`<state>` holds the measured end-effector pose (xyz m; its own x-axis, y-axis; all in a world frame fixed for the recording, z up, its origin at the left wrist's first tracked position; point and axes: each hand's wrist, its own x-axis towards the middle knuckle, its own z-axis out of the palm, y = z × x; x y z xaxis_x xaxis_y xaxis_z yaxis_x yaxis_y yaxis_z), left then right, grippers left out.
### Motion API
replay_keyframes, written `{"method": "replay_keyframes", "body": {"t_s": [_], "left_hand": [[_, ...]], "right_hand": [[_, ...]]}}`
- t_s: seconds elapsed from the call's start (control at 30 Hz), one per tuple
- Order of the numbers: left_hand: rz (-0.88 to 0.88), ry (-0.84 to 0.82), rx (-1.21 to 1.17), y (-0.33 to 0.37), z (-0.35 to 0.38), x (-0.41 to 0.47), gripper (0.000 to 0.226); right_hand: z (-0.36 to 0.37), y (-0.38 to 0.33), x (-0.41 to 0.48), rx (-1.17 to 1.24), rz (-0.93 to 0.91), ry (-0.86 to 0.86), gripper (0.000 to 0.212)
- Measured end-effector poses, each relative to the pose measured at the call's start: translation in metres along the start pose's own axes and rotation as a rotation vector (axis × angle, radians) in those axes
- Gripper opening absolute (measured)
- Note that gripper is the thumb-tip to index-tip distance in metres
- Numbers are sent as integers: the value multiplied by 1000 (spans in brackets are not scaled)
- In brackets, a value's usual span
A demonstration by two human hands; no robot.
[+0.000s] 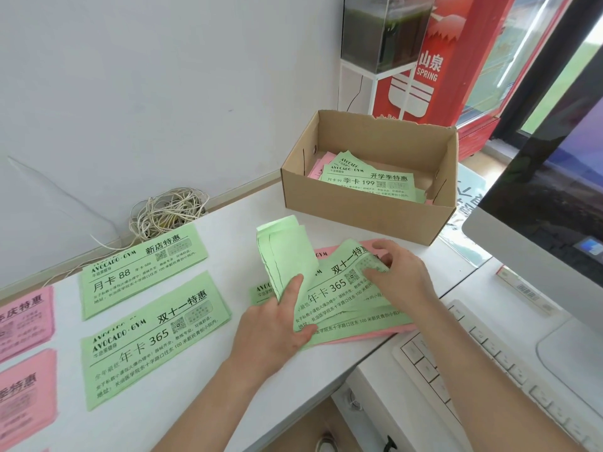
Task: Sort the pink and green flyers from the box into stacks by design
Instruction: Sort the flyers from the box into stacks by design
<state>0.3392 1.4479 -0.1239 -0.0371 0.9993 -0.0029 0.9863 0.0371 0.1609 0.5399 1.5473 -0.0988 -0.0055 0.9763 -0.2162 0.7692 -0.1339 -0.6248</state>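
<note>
A loose pile of green and pink flyers point(339, 288) lies on the white table in front of the cardboard box point(362, 203). My left hand point(277, 321) pinches a few green flyers point(287, 252) and holds them bent upward, blank backs showing. My right hand point(398, 275) rests on the pile's right end, fingers curled on the top green flyer. Sorted green stacks lie to the left: the "88" design point(140, 269) and the "365" design point(153, 340). Two pink stacks point(23, 318) point(26, 393) sit at the far left edge. More flyers point(368, 177) remain inside the box.
A white keyboard point(489, 360) and a monitor point(551, 203) stand to the right. A tangle of white cables point(166, 210) lies by the wall behind the table. A red fridge point(456, 60) and a small tank stand in the back.
</note>
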Motion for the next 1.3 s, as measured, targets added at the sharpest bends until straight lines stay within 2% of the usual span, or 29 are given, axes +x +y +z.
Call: {"method": "replay_keyframes", "body": {"t_s": [0.07, 0.13, 0.3, 0.4, 0.57, 0.67, 0.73, 0.87, 1.03, 1.17, 1.3], "left_hand": [[64, 68, -14, -4, -1, 2, 83], [117, 121, -40, -8, 6, 1, 72], [120, 187, -84, -11, 10, 3, 53], [119, 194, -82, -11, 11, 3, 57], [154, 188, -47, -7, 9, 4, 70], [165, 216, -59, -9, 10, 3, 57], [114, 225, -144, -10, 7, 2, 48], [-14, 280, -472, -14, 1, 2, 71], [36, 329, -492, -15, 2, 1, 81], [89, 279, -457, -17, 6, 3, 72], [140, 212, -249, -14, 5, 4, 41]], "right_hand": [[-2, -1, 0, 309, 73, -34, 44], [-4, -1, -1, 510, 145, -79, 46], [-10, 3, 0, 668, 217, -165, 58], [-14, 8, -3, 665, 185, -148, 54], [-7, 5, 0, 536, 138, 27, 41], [-3, -1, 2, 530, 108, 84, 40], [-5, 0, 1, 493, 89, 102, 37], [-7, 10, 1, 356, 86, 66, 35], [-5, 12, 4, 315, 100, 40, 30], [-5, 13, 4, 429, 119, 13, 22], [-11, 7, 3, 621, 158, -79, 15]]}}
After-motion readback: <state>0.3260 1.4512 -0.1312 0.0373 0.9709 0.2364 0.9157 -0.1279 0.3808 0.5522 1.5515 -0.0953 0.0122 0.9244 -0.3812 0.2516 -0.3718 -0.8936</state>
